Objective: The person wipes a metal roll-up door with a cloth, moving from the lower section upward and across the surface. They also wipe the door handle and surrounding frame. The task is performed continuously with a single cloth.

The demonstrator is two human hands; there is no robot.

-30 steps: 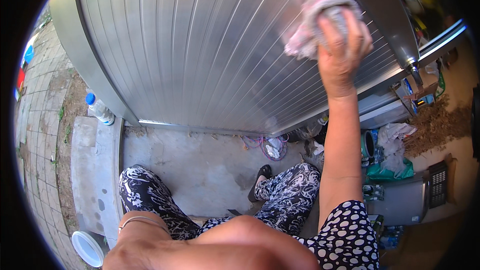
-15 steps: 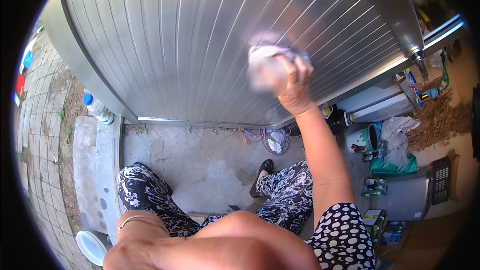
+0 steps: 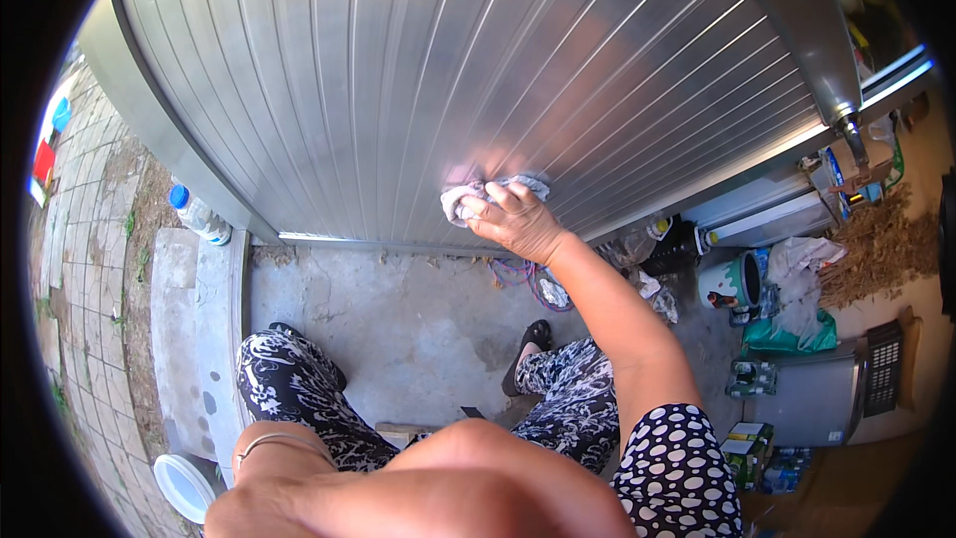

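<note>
We see a pinkish-white cloth point(image 3: 461, 204) and a silver panel point(image 3: 398, 90) with parallel lines. The trousers point(image 3: 284, 384) have white swirls on black, the sleeve point(image 3: 682, 468) white dots.

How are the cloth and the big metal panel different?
The cloth is pale and pinkish, while the panel is silvery grey. The cloth is crumpled; the panel is stiff, with long lines. The cloth is small enough to bunch under the right hand, but the panel is far bigger.
</note>
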